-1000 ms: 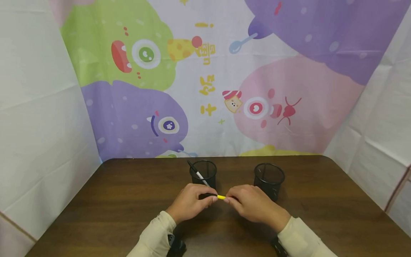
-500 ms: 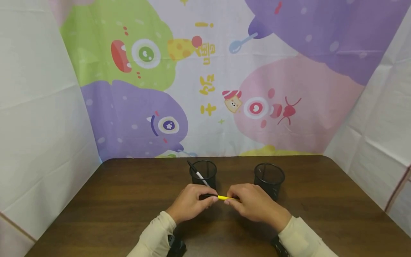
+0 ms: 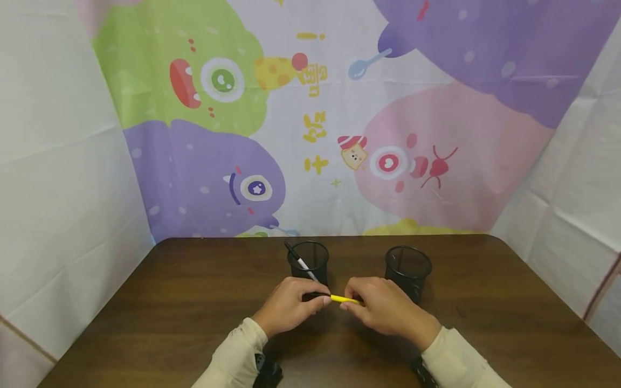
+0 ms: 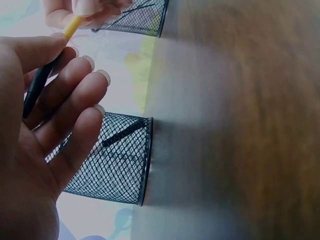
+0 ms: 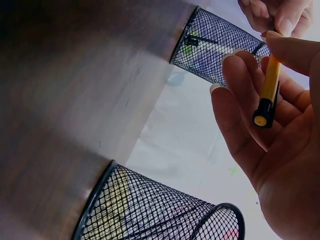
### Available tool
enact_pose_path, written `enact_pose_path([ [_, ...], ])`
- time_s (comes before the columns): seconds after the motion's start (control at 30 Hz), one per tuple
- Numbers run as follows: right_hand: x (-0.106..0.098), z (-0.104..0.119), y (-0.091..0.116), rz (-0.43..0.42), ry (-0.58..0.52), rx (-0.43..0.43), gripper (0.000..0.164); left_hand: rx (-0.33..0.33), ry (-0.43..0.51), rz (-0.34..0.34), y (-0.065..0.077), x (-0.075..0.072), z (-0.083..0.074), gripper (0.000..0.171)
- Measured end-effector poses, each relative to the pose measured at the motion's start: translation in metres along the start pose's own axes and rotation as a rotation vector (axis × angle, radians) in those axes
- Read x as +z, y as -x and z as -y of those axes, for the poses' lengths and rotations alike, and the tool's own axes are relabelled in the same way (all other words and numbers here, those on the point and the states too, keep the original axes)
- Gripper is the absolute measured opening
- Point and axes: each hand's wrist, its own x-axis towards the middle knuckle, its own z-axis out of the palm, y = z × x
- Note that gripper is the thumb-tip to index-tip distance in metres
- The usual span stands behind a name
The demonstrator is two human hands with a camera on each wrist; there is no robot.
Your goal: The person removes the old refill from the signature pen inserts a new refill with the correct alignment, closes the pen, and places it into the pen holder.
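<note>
In the head view my left hand [image 3: 288, 304] and right hand [image 3: 390, 310] meet low over the table, joined by a yellow and black pen [image 3: 342, 298]. My left thumb and index finger pinch its dark, tapering end, which the left wrist view shows running back over the palm as a black barrel [image 4: 41, 80]. The right thumb and fingers pinch the yellow part [image 5: 270, 82], whose black clip and round end stick out inside that hand. Behind the left hand a black mesh cup [image 3: 321, 265] holds a black and white marker [image 3: 301, 261], leaning left.
A second black mesh cup [image 3: 408, 272] stands upright behind my right hand. Both cups are on the dark wooden table [image 3: 213, 302]. A cartoon-printed cloth [image 3: 320, 205] hangs at the back, with white sheets at the sides.
More of the yellow part shows between my hands now, as the right fingers' hold on it has shifted a little. Left hand, cups and marker stay in place; the head view shifts slightly.
</note>
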Motion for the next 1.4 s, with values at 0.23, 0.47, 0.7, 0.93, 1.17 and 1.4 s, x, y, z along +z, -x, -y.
enact_pose_path([
  [0.23,0.0004,-0.0013,0.0006,-0.012,0.002,-0.012,0.019,0.012,0.004,0.003,-0.0008,0.0000,0.0003,0.015],
  [0.47,0.0005,-0.0012,-0.0002,-0.015,-0.001,-0.019,0.022,-0.002,0.039,0.011,0.0000,0.0000,0.0012,0.016],
  [0.7,0.0011,-0.0022,0.0000,-0.015,0.013,-0.022,0.023,0.007,0.058,0.012,-0.0001,0.0000,0.0016,0.017],
  [0.93,-0.0001,-0.0006,-0.0006,0.024,-0.027,0.033,0.021,0.034,0.069,-0.002,-0.0006,-0.0010,0.0009,0.013],
  [1.17,-0.0020,-0.0006,-0.0009,0.024,-0.064,0.009,0.031,0.068,0.066,-0.011,-0.0010,-0.0004,0.0021,0.012],
  [1.4,-0.0010,-0.0013,-0.0006,0.036,-0.033,-0.034,0.029,0.041,0.053,-0.020,-0.0007,0.0003,0.0015,0.012],
])
